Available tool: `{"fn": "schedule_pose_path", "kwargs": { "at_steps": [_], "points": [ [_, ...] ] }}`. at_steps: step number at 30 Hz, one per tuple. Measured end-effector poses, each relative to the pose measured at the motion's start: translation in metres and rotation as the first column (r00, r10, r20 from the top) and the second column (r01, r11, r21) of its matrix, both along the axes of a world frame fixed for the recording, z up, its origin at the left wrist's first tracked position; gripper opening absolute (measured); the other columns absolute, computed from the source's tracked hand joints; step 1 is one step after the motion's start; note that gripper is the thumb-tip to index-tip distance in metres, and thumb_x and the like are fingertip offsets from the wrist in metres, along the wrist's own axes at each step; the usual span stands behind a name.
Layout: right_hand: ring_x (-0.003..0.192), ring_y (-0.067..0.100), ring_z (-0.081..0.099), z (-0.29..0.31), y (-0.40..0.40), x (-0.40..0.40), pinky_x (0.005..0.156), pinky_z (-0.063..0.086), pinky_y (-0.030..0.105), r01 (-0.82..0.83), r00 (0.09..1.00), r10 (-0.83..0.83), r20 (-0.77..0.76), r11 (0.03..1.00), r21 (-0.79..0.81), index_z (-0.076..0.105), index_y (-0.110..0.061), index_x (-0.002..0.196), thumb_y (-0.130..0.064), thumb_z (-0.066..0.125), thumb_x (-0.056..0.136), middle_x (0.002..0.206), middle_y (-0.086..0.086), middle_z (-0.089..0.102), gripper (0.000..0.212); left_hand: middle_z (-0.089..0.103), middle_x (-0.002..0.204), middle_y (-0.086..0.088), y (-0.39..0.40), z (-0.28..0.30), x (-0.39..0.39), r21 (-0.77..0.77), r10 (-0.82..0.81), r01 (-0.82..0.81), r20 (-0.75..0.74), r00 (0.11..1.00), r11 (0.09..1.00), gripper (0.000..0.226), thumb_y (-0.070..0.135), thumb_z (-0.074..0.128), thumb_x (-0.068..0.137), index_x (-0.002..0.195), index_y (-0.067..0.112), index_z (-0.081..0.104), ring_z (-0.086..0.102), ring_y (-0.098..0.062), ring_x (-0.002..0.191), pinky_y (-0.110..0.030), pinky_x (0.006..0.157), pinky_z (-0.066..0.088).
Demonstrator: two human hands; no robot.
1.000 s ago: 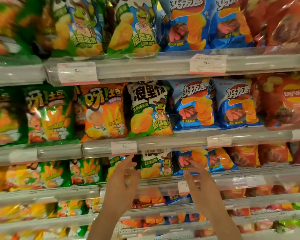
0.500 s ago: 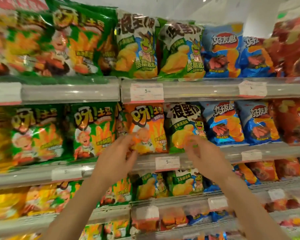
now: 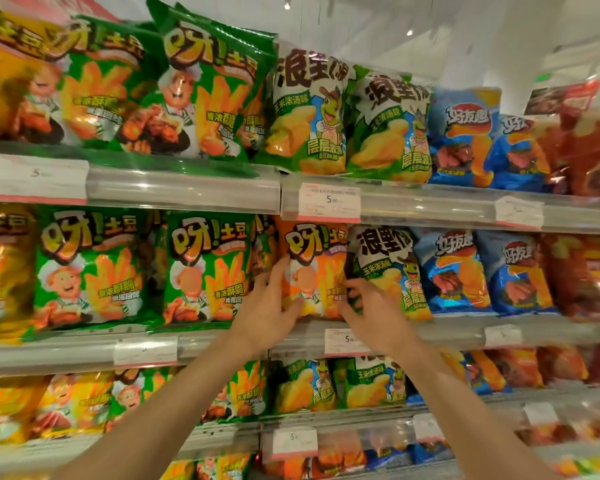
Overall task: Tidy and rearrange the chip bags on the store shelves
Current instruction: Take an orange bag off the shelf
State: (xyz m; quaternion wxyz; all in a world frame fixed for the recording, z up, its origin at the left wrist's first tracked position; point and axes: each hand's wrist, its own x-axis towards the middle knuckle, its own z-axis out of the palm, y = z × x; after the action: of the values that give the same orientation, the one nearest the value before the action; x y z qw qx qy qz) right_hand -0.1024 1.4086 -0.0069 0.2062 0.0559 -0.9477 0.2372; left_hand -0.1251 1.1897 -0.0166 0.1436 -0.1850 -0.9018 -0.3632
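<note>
As both hands frame the orange chip bag (image 3: 314,268), it looks light, puffy, crushable.
Left hand (image 3: 269,306) open on its edge; right hand (image 3: 373,311) curled loosely; best held by the sides.

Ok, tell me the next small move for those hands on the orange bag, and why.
Probably close both hands and ease the orange bag forward: the left hand and right hand already flank its lower edges, and it sits alone between green bags and the corn-soup bag.

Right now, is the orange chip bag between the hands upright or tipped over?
Upright: the orange chip bag stands on the shelf rail, logo on top.
</note>
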Motion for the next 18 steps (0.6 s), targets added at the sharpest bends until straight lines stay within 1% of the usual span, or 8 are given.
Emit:
{"fn": "schedule_pose_path", "kwargs": {
  "at_steps": [4, 6, 7, 9, 11, 15, 16, 18],
  "points": [
    [0.104, 0.014, 0.064, 0.001, 0.001, 0.0, 0.088, 0.055, 0.031, -0.011, 0.996, 0.024, 0.089, 0.99, -0.144, 0.045, -0.017, 0.147, -0.04, 0.063, 0.097, 0.124, 0.001, 0.067, 0.058, 0.033, 0.152, -0.009, 0.009, -0.001, -0.002, 0.104, 0.008, -0.009, 0.012, 1.0, 0.995, 0.08, 0.038, 0.061, 0.095, 0.155, 0.041, 0.008, 0.056, -0.033, 0.12, -0.04, 0.094, 0.047],
    [0.106, 0.013, 0.063, 0.003, 0.001, -0.001, 0.089, 0.054, 0.031, -0.008, 0.991, 0.037, 0.126, 0.974, -0.225, 0.042, -0.018, 0.149, -0.041, 0.064, 0.096, 0.122, -0.001, 0.066, 0.061, 0.036, 0.151, -0.007, 0.012, 0.0, -0.002, 0.171, 0.01, -0.007, -0.015, 1.0, 0.985, 0.078, 0.036, 0.064, 0.094, 0.154, 0.04, 0.014, 0.05, -0.029, 0.127, -0.041, 0.099, 0.047],
    [0.104, 0.012, 0.063, 0.003, 0.001, -0.001, 0.087, 0.054, 0.028, -0.008, 0.989, 0.047, 0.141, 0.964, -0.266, 0.042, -0.018, 0.149, -0.04, 0.064, 0.096, 0.116, -0.004, 0.066, 0.061, 0.039, 0.148, -0.006, 0.012, 0.001, -0.002, 0.197, 0.012, -0.006, -0.03, 0.999, 0.98, 0.077, 0.036, 0.065, 0.093, 0.153, 0.04, 0.017, 0.05, -0.027, 0.126, -0.04, 0.099, 0.047],
    [0.096, 0.004, 0.061, 0.006, 0.001, -0.002, 0.079, 0.049, 0.017, -0.015, 0.985, 0.075, 0.158, 0.937, -0.349, 0.043, -0.018, 0.148, -0.039, 0.066, 0.095, 0.104, -0.013, 0.063, 0.061, 0.043, 0.14, -0.005, 0.011, 0.004, -0.003, 0.224, 0.03, -0.014, -0.065, 0.997, 0.974, 0.074, 0.038, 0.066, 0.092, 0.151, 0.042, 0.022, 0.054, -0.022, 0.113, -0.035, 0.09, 0.048],
    [0.094, -0.001, 0.06, 0.011, 0.0, -0.003, 0.072, 0.045, 0.01, -0.013, 0.982, 0.093, 0.166, 0.902, -0.433, 0.044, -0.017, 0.147, -0.037, 0.067, 0.095, 0.102, -0.014, 0.063, 0.06, 0.045, 0.132, -0.002, 0.009, 0.01, -0.005, 0.238, 0.054, -0.026, -0.111, 0.992, 0.971, 0.071, 0.04, 0.067, 0.091, 0.15, 0.041, 0.027, 0.054, -0.016, 0.103, -0.029, 0.081, 0.044],
    [0.104, 0.008, 0.064, 0.016, -0.001, -0.002, 0.08, 0.046, 0.015, 0.002, 0.985, 0.095, 0.145, 0.828, -0.56, 0.049, -0.018, 0.145, -0.041, 0.066, 0.095, 0.112, -0.003, 0.071, 0.057, 0.043, 0.121, 0.009, 0.004, 0.019, -0.002, 0.284, 0.093, -0.033, -0.2, 0.975, 0.958, 0.065, 0.046, 0.067, 0.09, 0.147, 0.033, 0.039, 0.051, -0.009, 0.101, -0.026, 0.079, 0.043],
    [0.105, 0.008, 0.065, 0.017, -0.002, 0.0, 0.086, 0.049, 0.019, 0.0, 0.985, 0.101, 0.138, 0.806, -0.592, 0.051, -0.018, 0.144, -0.043, 0.065, 0.095, 0.112, -0.003, 0.072, 0.057, 0.043, 0.121, 0.011, 0.003, 0.019, 0.0, 0.299, 0.096, -0.031, -0.206, 0.974, 0.954, 0.063, 0.047, 0.066, 0.09, 0.146, 0.032, 0.041, 0.049, -0.007, 0.102, -0.025, 0.08, 0.043],
    [0.107, 0.01, 0.069, 0.017, -0.005, 0.006, 0.098, 0.054, 0.033, -0.001, 0.982, 0.131, 0.139, 0.73, -0.684, 0.056, -0.019, 0.14, -0.048, 0.064, 0.094, 0.114, -0.004, 0.074, 0.055, 0.046, 0.123, 0.012, -0.001, 0.019, 0.006, 0.352, 0.086, -0.015, -0.186, 0.979, 0.936, 0.06, 0.048, 0.066, 0.09, 0.143, 0.029, 0.046, 0.051, -0.006, 0.107, -0.024, 0.085, 0.044]
  ]
}}
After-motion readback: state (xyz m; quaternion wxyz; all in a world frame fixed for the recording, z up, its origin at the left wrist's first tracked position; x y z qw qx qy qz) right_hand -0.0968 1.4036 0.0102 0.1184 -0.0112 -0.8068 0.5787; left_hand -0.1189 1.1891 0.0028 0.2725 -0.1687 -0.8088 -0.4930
